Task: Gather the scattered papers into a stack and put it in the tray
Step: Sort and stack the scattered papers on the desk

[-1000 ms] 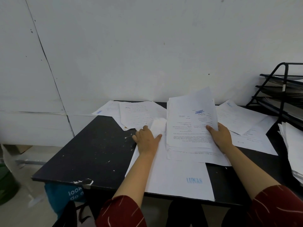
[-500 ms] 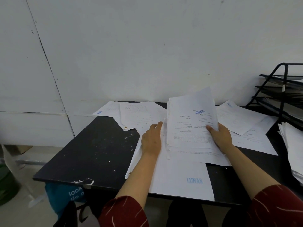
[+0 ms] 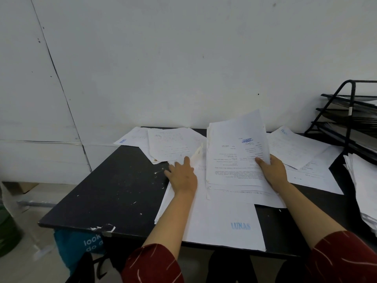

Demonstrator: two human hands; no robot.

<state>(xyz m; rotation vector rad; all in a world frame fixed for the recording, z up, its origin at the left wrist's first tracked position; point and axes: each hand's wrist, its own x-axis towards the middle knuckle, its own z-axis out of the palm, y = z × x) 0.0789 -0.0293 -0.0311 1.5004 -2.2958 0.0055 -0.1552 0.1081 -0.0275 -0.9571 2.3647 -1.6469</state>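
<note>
Paper sheets lie scattered across the black worktop point(image 3: 114, 193), light and floppy, so I judge them best gripped at an edge, as my right hand point(image 3: 273, 172) pinches the raised stack point(image 3: 234, 156) while my left hand point(image 3: 182, 175) rests spread on loose papers point(image 3: 175, 144), the tray point(image 3: 350, 119) far right.

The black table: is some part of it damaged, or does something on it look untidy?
Yes. The table has a chipped front edge where white shows under the black surface. Loose papers lie askew and overlapping, and the LUNAS sheet hangs over the front edge.
</note>
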